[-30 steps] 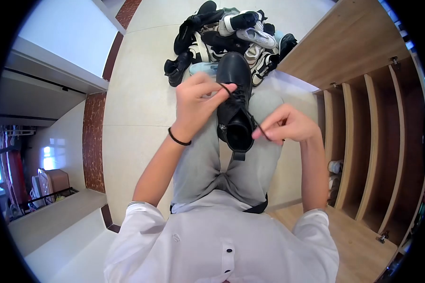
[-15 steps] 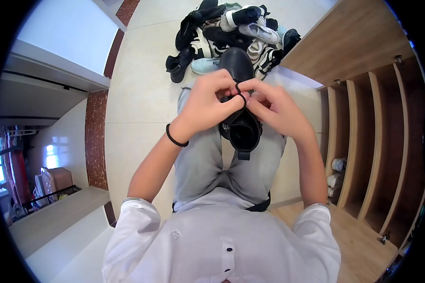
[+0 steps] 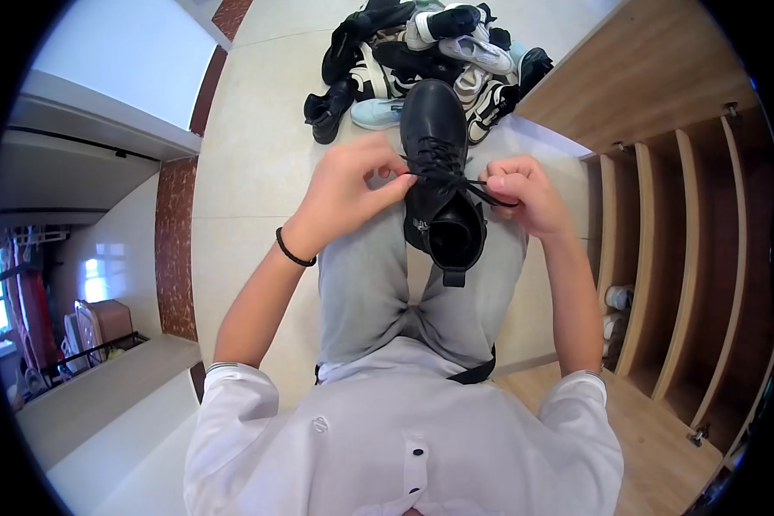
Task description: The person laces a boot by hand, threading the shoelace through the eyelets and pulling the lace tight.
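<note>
A black lace-up boot (image 3: 433, 120) rests on my legs, its toe pointing away from me and its open top toward me. Across its front the black laces (image 3: 447, 178) are crossed and drawn out to both sides. Left of the boot, my left hand (image 3: 353, 185) pinches one part of the lace between thumb and fingers. On the right side, my right hand (image 3: 525, 193) is closed on the other part, with a piece of lace sticking out below the fingers. A black band (image 3: 294, 248) circles my left wrist.
Beyond the boot lies a pile of shoes (image 3: 421, 58) on the tiled floor (image 3: 249, 181). An open wooden shoe cabinet (image 3: 662, 267) stands at the right, with a few light shoes (image 3: 617, 297) in its lower part. A ledge (image 3: 112, 378) is at the left.
My hands met over the laces half a second ago and have now moved apart to either side, each holding lace. The laces now cross in a knot or loop on the boot.
</note>
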Action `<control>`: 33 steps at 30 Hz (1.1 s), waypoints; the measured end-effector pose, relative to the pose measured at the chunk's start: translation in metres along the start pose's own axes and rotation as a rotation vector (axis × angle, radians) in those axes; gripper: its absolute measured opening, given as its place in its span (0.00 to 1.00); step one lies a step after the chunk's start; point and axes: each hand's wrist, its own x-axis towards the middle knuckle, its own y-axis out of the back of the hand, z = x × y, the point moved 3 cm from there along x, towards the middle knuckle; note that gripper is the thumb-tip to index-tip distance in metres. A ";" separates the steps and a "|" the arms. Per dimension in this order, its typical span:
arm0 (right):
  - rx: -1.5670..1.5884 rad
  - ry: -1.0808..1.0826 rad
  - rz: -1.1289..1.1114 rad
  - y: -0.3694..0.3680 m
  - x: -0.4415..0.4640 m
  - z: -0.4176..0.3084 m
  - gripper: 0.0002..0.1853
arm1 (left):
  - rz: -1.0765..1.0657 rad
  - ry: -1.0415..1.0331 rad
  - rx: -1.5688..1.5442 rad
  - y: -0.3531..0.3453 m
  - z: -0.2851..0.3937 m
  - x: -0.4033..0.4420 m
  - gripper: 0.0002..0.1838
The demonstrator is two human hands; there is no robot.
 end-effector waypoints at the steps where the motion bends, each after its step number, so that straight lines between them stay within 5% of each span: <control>1: -0.026 0.018 0.013 0.001 -0.001 -0.002 0.16 | 0.000 0.002 -0.001 0.000 0.000 -0.001 0.06; 4: 0.065 0.088 0.031 0.005 -0.009 -0.009 0.14 | -0.015 -0.004 0.034 0.000 0.004 -0.002 0.04; 6: 0.187 0.140 0.041 0.006 -0.013 -0.014 0.13 | -0.011 0.255 -0.769 -0.005 0.001 -0.008 0.05; 9: 0.011 0.063 0.005 0.009 -0.016 -0.014 0.10 | -0.092 0.429 -1.168 -0.017 0.008 -0.008 0.06; 15: -0.302 0.071 0.108 0.018 -0.025 -0.012 0.11 | -0.243 0.416 -1.383 -0.018 -0.001 -0.001 0.07; 19: -0.451 0.098 0.176 0.022 -0.030 -0.007 0.10 | -0.269 0.460 -1.104 -0.006 -0.021 -0.008 0.08; 22: -0.493 0.056 0.205 0.021 -0.034 0.000 0.08 | -0.203 0.394 -0.496 0.013 -0.031 -0.008 0.13; 33: -0.712 0.117 0.373 0.012 -0.052 -0.004 0.10 | -0.169 0.396 -0.499 -0.003 -0.027 -0.015 0.19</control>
